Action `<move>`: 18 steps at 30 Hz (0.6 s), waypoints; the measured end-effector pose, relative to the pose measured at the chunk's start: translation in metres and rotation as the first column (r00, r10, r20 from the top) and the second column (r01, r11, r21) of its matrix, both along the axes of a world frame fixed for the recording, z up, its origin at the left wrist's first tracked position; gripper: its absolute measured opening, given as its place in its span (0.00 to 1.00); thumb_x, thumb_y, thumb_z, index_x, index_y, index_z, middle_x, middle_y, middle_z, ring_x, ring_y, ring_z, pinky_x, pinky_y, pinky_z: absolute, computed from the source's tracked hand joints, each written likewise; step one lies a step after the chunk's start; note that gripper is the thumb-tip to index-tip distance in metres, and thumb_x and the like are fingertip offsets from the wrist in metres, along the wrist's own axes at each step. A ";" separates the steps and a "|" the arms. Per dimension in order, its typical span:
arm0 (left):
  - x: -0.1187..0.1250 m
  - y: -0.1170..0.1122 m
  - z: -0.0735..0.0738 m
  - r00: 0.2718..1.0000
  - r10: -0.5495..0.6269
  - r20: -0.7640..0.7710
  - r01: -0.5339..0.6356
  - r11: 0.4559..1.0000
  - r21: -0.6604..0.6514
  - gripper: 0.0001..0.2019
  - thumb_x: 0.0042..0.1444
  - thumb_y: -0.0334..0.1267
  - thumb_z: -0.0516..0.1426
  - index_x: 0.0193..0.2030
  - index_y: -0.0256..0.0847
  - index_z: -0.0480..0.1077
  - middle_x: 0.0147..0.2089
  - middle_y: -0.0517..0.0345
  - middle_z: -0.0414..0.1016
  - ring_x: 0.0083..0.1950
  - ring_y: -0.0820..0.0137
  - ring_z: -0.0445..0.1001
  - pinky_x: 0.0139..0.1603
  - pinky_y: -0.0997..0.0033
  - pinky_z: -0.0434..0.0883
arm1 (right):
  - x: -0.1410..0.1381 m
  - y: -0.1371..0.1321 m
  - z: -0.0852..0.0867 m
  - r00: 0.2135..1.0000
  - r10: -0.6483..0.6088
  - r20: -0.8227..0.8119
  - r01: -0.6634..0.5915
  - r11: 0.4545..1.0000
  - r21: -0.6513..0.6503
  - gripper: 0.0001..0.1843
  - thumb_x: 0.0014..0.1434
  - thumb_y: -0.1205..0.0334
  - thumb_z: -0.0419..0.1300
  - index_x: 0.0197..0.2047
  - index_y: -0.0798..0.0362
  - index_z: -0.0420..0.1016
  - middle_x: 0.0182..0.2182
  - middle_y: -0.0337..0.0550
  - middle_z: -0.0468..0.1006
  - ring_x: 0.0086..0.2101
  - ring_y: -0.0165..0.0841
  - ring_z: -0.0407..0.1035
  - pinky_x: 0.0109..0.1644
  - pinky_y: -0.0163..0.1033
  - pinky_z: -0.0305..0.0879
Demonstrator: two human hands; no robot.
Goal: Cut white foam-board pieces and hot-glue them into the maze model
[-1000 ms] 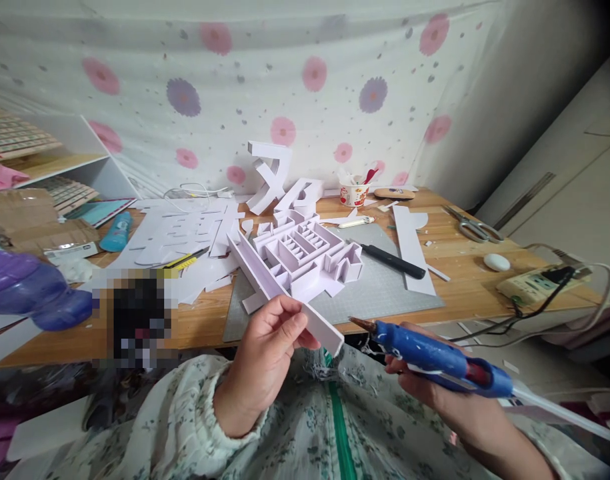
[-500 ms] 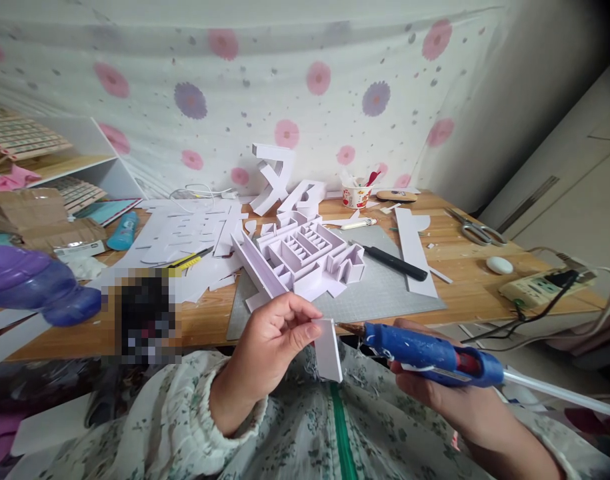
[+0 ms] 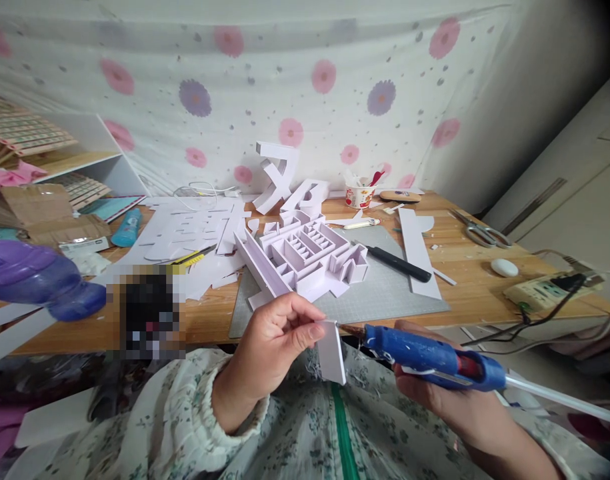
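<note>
Your left hand (image 3: pixel 267 360) grasps a white strip (image 3: pixel 331 353) between thumb and fingers, in the air on your side of the cutting mat (image 3: pixel 385 303). Your right hand (image 3: pixel 435 397) is closed around a blue glue gun (image 3: pixel 429 357), also on your side of the mat, its nozzle at the strip's upper right corner, contact not certain. A white walled model (image 3: pixel 305 253) stands on the mat, a yellow cutter (image 3: pixel 192 257) lies left of the mat, and scissors (image 3: pixel 479 230) lie right of it.
</note>
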State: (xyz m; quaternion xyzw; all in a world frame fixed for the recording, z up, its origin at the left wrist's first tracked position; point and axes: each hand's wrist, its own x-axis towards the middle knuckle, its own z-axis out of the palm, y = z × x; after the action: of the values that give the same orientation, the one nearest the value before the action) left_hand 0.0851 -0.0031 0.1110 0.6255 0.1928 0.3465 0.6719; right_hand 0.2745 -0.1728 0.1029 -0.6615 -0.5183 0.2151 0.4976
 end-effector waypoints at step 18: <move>-0.001 0.003 -0.004 0.998 0.044 0.033 -0.045 0.999 0.024 0.05 0.52 0.37 0.68 0.33 0.42 0.78 0.26 0.61 0.77 0.26 0.76 0.74 0.28 0.81 0.70 | -0.002 -0.002 -0.001 0.999 0.007 0.041 -0.007 1.000 0.001 0.06 0.47 0.60 0.68 0.23 0.47 0.75 0.21 0.39 0.76 0.24 0.38 0.72 0.26 0.39 0.73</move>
State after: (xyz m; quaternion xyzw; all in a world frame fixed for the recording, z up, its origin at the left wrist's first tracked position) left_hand 0.0843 0.0003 0.1069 0.6237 0.1914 0.3739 0.6592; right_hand 0.2727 -0.1746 0.1018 -0.6635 -0.5309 0.2030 0.4866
